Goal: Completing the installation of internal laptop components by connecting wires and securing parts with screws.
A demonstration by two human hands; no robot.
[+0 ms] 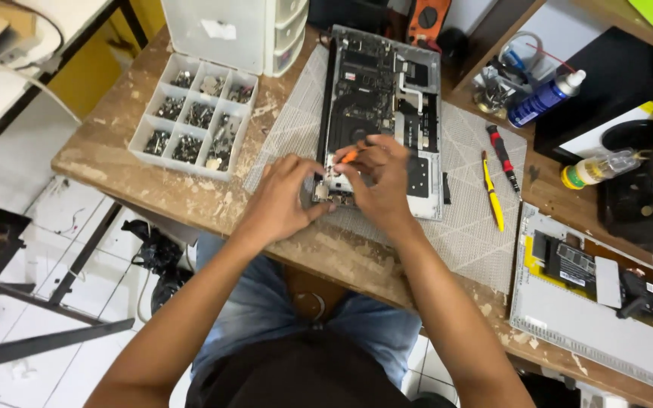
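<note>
Head view: an opened laptop (381, 113) lies on a grey mat (462, 219) on the worn wooden bench (153, 181), and both hands meet at its near edge. Left hand (285, 200) pinches a small metal part (320, 190) there; right hand (379, 177) grips an orange-tipped screwdriver (350, 156). A screw tray (194, 117) sits left, two screwdrivers (496, 174) right.

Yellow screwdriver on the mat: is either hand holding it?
No. The yellow screwdriver lies alone on the mat, right of both hands at the opened laptop.
</note>
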